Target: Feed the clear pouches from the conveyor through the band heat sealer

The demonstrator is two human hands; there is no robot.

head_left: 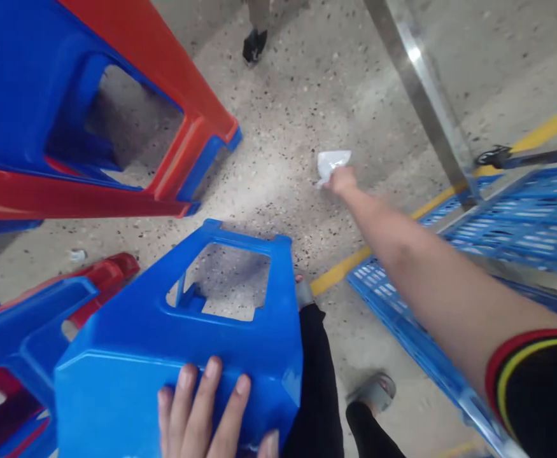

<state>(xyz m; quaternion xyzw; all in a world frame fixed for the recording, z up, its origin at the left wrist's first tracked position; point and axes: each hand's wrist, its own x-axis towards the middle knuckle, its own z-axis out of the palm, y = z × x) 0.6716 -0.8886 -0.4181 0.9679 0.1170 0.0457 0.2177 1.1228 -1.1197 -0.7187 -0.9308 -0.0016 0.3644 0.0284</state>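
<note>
My left hand (206, 413) lies flat with spread fingers on the seat of a blue plastic stool (116, 388). The stool stands in front of me, its side opening showing the floor. My right arm stretches far forward and down, and my right hand (342, 182) is closed on a crumpled white piece (333, 162), either plastic or paper; I cannot tell which. A shiny patch shows on it. The right fingers are blurred and partly hidden, close above the speckled floor (282, 146).
Red and blue stacked stools (163, 172) stand at upper left, with more stools (25, 331) at lower left. On the right are blue slatted racks (521, 216) and a metal post (416, 83). A white scrap (77, 255) lies left. Another person's shoe (254, 46) shows ahead.
</note>
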